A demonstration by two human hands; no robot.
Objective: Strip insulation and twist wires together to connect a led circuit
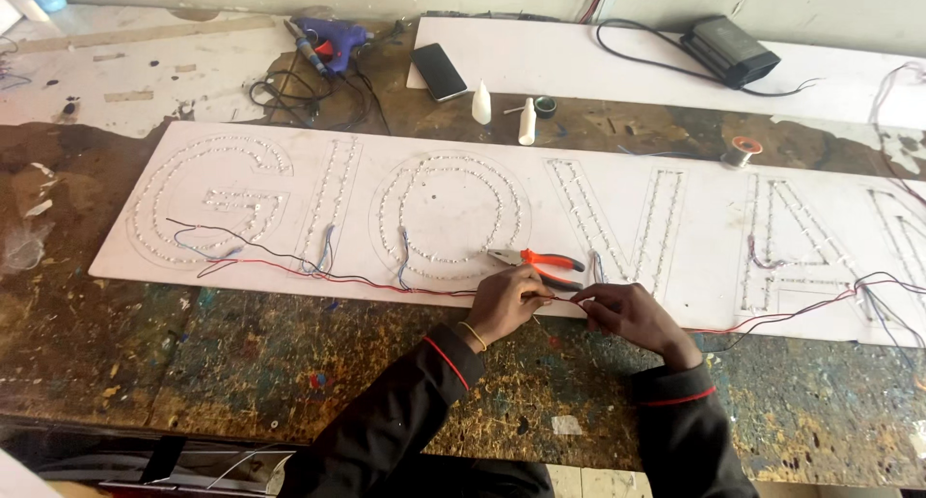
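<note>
Head view: I see my left hand (503, 303) and right hand (627, 312) meeting at the near edge of the white sign board (704, 267), each pinching the thin red wire (386, 284) that trails along that edge. The wire looks light, limp and easily kinked, so I judge it best held close to the joint, between fingertips. Orange-handled pliers (540, 260) lie on the board just beyond my left hand (not touching it, as far as I can tell). The table (241, 363) is rough, paint-spattered wood.
</note>
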